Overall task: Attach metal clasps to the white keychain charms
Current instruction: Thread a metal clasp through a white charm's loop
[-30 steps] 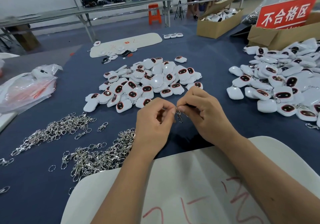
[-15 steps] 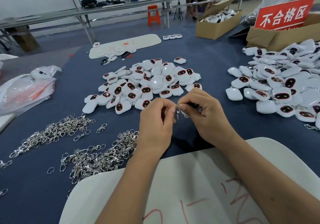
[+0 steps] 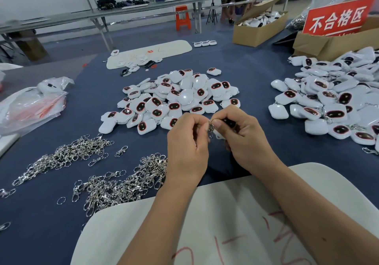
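Dark blue cloth covers the bench (image 3: 61, 223), which sits in a workshop with long metal shelving across the back and an orange stool (image 3: 183, 19) on the floor. At the bench's middle lies a pile of white charms (image 3: 174, 98) with dark red-rimmed faces; a second pile (image 3: 332, 100) spreads along the right edge, below a red sign (image 3: 336, 16) propped in a cardboard box (image 3: 328, 45). Loose metal clasps (image 3: 114, 184) are heaped toward the near-left, and a plastic bag (image 3: 30, 107) lies at the left edge. A white board (image 3: 205, 223) with red marks sits at the near edge.

Just above the board, the left hand (image 3: 186, 143) and right hand (image 3: 244, 137) meet, fingertips pinching a metal clasp (image 3: 210, 129); the right hand's curled fingers also hold a white charm (image 3: 218, 134), mostly hidden. Compared with a second ago, the hands remain pressed together at the same spot, the clasp still hanging between them.
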